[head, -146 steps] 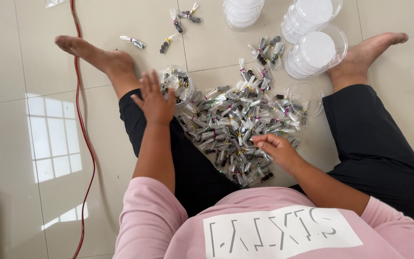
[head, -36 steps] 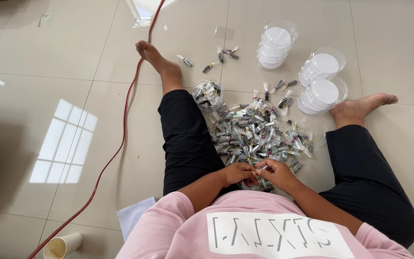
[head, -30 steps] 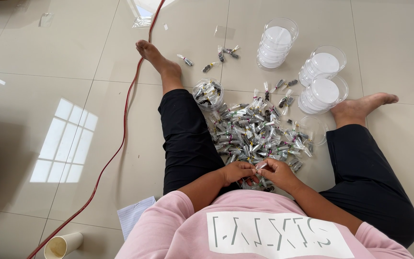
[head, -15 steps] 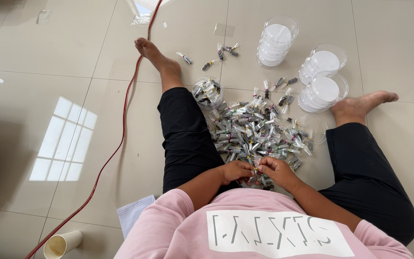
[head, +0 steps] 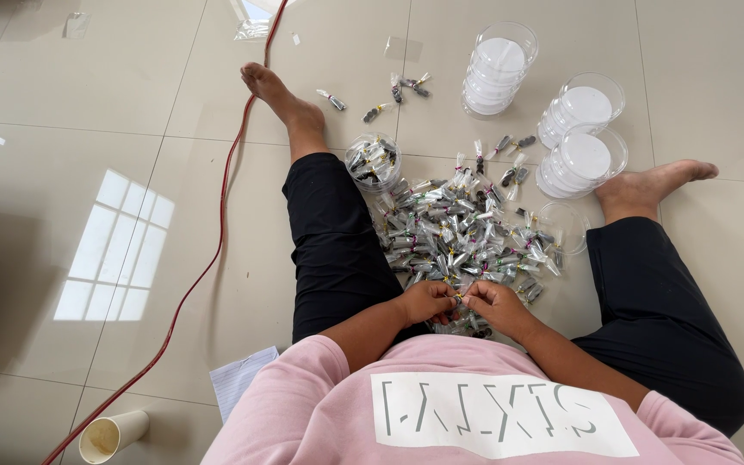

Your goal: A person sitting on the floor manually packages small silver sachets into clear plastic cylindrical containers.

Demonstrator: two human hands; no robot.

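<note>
Glossy tiled floor, left hand [head: 424, 301] and right hand [head: 492, 306] pinching one small crinkly packet [head: 459, 299], heap of packets [head: 458, 237] beyond

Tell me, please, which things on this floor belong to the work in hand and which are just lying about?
In use: left hand and right hand, pinching one small packet; pile of packets; filled clear tub; stacks of clear tubs.

Lying about: red cable; cardboard tube; paper sheet.
</note>
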